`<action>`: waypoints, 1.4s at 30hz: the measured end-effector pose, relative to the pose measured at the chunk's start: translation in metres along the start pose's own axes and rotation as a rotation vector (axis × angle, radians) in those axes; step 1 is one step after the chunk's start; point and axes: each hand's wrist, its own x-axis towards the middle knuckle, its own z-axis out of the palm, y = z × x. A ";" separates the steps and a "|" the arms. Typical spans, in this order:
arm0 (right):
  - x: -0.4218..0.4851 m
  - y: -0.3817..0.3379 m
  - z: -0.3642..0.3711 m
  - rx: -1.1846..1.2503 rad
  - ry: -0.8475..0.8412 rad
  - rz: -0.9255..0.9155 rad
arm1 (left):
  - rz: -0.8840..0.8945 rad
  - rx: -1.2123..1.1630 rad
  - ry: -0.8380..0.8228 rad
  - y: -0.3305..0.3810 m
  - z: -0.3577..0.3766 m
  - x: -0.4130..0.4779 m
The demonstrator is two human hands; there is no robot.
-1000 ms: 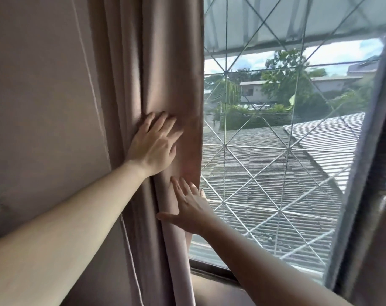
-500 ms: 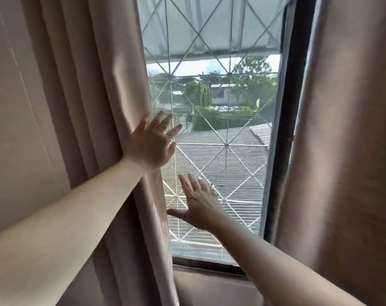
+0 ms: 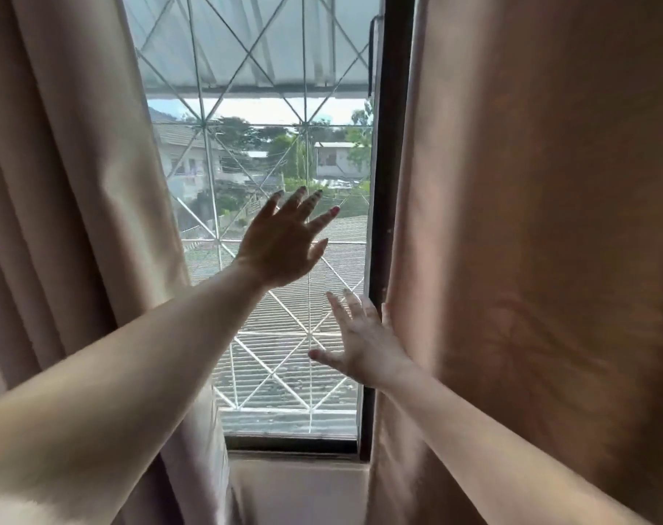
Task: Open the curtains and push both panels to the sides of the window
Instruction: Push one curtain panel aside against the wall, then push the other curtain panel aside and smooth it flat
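Two beige curtain panels frame a window [image 3: 269, 153] with a white diamond grille. The left panel [image 3: 76, 206] hangs bunched in folds at the left side. The right panel [image 3: 542, 240] hangs flat and wide, covering the right part of the window past the dark frame post [image 3: 388, 183]. My left hand [image 3: 284, 244] is raised in front of the glass, fingers spread, touching nothing. Lower down, my right hand [image 3: 364, 342] is flat and open, its fingers at the inner edge of the right panel.
A dark sill [image 3: 292, 445] runs along the window's bottom, with pale wall [image 3: 296, 494] beneath it. Outside are corrugated roofs, houses and trees.
The view has swung right. Both hands left the left panel and travelled right across the glass; the right hand now reaches the right panel's edge.
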 end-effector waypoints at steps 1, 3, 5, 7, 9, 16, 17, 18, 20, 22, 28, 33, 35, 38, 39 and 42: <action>-0.004 0.009 -0.003 -0.019 0.009 0.010 | 0.006 -0.009 0.006 0.009 -0.001 0.006; -0.012 0.026 -0.007 -0.068 0.037 0.021 | 0.018 -0.022 0.019 0.026 -0.003 0.017; -0.021 0.041 -0.012 -0.111 0.065 0.029 | 0.035 -0.025 0.039 0.042 -0.004 0.028; -0.029 0.055 -0.016 -0.142 0.088 0.040 | 0.049 -0.037 0.065 0.056 -0.007 0.039; -0.036 0.067 -0.019 -0.183 0.119 0.045 | 0.049 -0.066 0.102 0.070 -0.010 0.049; -0.058 0.102 -0.033 -0.208 0.206 0.074 | 0.109 -0.161 0.274 0.118 -0.029 0.088; -0.059 0.107 -0.034 -0.202 0.207 0.088 | 0.121 -0.180 0.284 0.124 -0.031 0.094; -0.061 0.112 -0.034 -0.200 0.206 0.103 | 0.133 -0.198 0.291 0.130 -0.032 0.101; -0.063 0.120 -0.034 -0.213 0.208 0.126 | 0.162 -0.229 0.305 0.138 -0.032 0.114; -0.064 0.128 -0.035 -0.222 0.227 0.154 | 0.202 -0.251 0.326 0.144 -0.029 0.127; -0.066 0.146 -0.047 -0.285 0.257 0.251 | 0.281 -0.323 0.348 0.161 -0.015 0.165; -0.063 0.173 -0.053 -0.316 0.291 0.336 | 0.359 -0.348 0.402 0.180 -0.007 0.189; -0.064 0.184 -0.053 -0.325 0.300 0.361 | 0.383 -0.349 0.430 0.187 -0.004 0.200; -0.065 0.202 -0.051 -0.356 0.317 0.390 | 0.392 -0.379 0.450 0.201 -0.001 0.215; -0.066 0.207 -0.050 -0.369 0.321 0.400 | 0.399 -0.388 0.453 0.206 -0.001 0.218; -0.070 0.225 -0.050 -0.397 0.324 0.442 | 0.424 -0.409 0.472 0.223 -0.002 0.229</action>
